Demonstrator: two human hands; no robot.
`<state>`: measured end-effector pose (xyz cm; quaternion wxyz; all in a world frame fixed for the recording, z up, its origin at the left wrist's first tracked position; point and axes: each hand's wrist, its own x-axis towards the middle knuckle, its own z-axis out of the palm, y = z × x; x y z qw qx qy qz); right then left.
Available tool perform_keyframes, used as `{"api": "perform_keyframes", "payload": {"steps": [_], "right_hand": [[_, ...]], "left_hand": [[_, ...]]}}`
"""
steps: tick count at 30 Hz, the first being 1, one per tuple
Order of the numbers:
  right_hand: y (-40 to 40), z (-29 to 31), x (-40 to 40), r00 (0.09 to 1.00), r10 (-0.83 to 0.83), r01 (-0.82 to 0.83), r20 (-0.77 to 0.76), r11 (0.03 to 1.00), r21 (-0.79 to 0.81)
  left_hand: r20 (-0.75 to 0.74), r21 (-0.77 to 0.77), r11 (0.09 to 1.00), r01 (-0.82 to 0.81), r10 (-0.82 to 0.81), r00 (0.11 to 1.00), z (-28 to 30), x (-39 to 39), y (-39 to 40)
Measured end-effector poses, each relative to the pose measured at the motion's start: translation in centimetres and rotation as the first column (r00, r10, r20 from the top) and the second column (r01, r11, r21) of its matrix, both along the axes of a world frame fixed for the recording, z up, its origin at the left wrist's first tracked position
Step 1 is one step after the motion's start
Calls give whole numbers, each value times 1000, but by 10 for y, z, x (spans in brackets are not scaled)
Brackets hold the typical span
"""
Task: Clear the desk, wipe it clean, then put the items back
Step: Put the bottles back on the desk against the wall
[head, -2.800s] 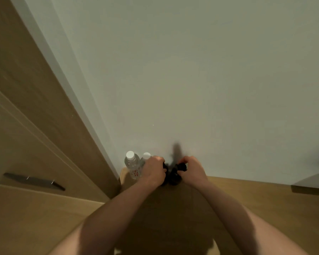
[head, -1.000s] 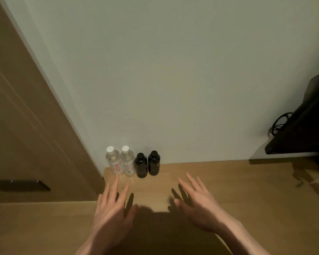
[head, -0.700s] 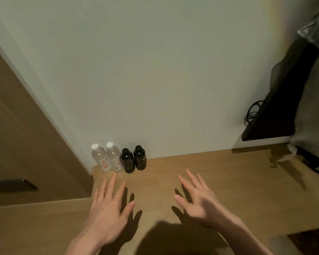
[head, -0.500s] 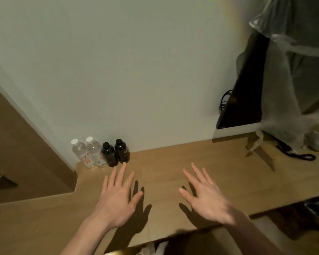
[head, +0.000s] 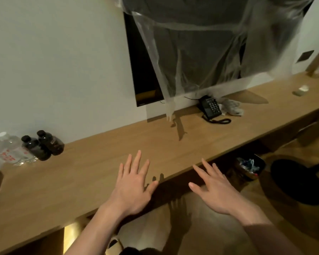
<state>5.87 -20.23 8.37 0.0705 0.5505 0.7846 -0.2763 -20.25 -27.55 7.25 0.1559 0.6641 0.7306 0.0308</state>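
Both hands empty, grip released. Left hand (head: 133, 183) spread flat over the desk (head: 92, 173) near its front edge; right hand (head: 215, 188) open, fingers splayed, past the edge over the floor.

Four bottles grouped at the far left against the wall: two dark bottles (head: 42, 146), clear bottles (head: 9, 150) beside them, upright. Telephone (head: 210, 107) by the wall to the right, crumpled white cloth (head: 230, 107) just beside it. Small pale item (head: 300, 91) at the far right end.

Judgement: bottles look returned; whether wiping is finished cannot be told. Cloth probably left to tidy away.
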Motion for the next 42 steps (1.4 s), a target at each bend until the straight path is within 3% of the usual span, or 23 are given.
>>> {"api": "perform_keyframes", "payload": {"steps": [12, 17, 24, 29, 34, 38, 42], "right_hand": [[20, 4, 163, 979, -163, 160, -118, 986, -39], [54, 19, 227, 969, -242, 242, -58, 970, -8], [116, 23, 319, 948, -319, 317, 23, 947, 47], [146, 13, 387, 913, -408, 408, -17, 913, 0], [160, 16, 476, 848, -524, 525, -79, 851, -10], [193, -4, 540, 844, -517, 518, -144, 855, -28], [216, -9, 616, 859, -493, 494, -138, 869, -27]], "left_hand": [[-80, -9, 979, 201, -201, 976, 7, 137, 63], [-27, -36, 943, 332, -333, 942, -3, 211, 129], [56, -32, 935, 354, -352, 934, -16, 313, 218], [92, -92, 864, 496, -488, 868, 1, 408, 276], [75, 11, 796, 605, -604, 794, 21, 504, 318], [42, 27, 819, 573, -573, 818, 10, 563, 341], [75, -60, 870, 489, -485, 871, -2, 629, 344]]}}
